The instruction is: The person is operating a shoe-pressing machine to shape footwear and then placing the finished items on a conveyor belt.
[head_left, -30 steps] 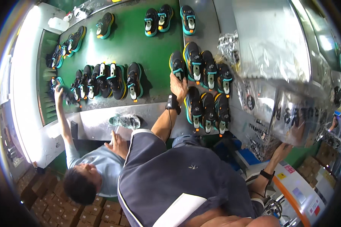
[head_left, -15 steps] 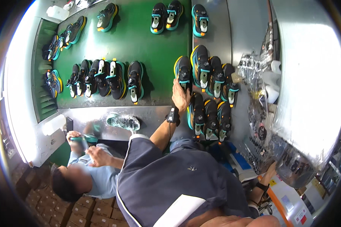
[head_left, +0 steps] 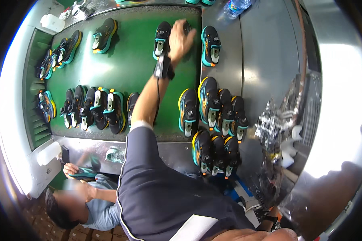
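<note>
Green belt, one hand way out

Reaching toward 12 o'clock: left hand (head_left: 181, 39) draped over a black-and-teal shoe (head_left: 186, 27) on the green conveyor (head_left: 136, 68), fingers curled, probably gripping it. Matching shoe (head_left: 162, 39) just beside at 9 o'clock. Right hand out of view.

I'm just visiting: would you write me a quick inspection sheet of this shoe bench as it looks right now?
Surface: green belt with a grey metal edge.
Job's things: black-and-teal shoe beside the reaching hand; another shoe under that hand, mostly hidden.
Clutter: shoe cluster; shoe row; crinkled plastic wrap; bottle.
Hands: left hand on the hidden shoe; right not in view.
Cables: nothing seen.
Surroundings: a co-worker below the bench.
</note>
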### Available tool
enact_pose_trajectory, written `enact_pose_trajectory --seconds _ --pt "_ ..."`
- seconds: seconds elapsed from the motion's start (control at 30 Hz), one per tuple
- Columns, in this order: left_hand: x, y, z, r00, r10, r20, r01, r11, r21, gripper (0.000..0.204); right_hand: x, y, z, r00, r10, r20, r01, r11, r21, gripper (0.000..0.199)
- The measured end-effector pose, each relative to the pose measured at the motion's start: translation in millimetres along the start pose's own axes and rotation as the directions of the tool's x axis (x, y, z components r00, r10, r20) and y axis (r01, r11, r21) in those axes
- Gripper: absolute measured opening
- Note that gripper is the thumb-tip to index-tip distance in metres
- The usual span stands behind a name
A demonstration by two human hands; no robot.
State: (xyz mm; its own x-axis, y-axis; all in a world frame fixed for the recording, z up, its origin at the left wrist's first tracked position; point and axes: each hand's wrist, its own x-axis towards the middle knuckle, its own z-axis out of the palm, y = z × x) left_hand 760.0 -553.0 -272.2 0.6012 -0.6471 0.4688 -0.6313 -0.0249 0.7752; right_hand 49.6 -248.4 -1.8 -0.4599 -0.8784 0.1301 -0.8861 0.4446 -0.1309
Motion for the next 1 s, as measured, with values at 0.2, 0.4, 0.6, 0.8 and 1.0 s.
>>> enact_pose_trajectory --seconds 0.2,0.4,0.6,0.8,1.0 --pt "132 -88 63 0.998 -0.027 -0.062 0.042 0.962 0.271 0.064 11 -29 0 1.000 -0.024 0.005 0.025 0.998 -0.050 0.057" --pt "192 -79 146 0.986 -0.165 -0.010 0.160 0.937 0.311 0.089 2 -57 -9 0.998 0.021 -0.052 -0.028 0.992 -0.127 0.056" --pt "221 -81 173 0.984 -0.170 0.046 0.147 0.937 0.316 0.086 13 -86 -4 0.997 0.025 -0.071 -0.037 0.985 -0.169 0.055" --pt "230 -138 200 0.988 -0.126 0.086 0.076 0.896 0.438 0.038 21 -93 7 0.999 -0.007 -0.048 -0.001 0.986 -0.166 0.055" --pt "181 -107 16 0.958 -0.041 0.284 -0.069 0.928 0.366 0.049 22 -87 19 0.999 -0.036 -0.039 0.031 0.992 -0.121 0.054"
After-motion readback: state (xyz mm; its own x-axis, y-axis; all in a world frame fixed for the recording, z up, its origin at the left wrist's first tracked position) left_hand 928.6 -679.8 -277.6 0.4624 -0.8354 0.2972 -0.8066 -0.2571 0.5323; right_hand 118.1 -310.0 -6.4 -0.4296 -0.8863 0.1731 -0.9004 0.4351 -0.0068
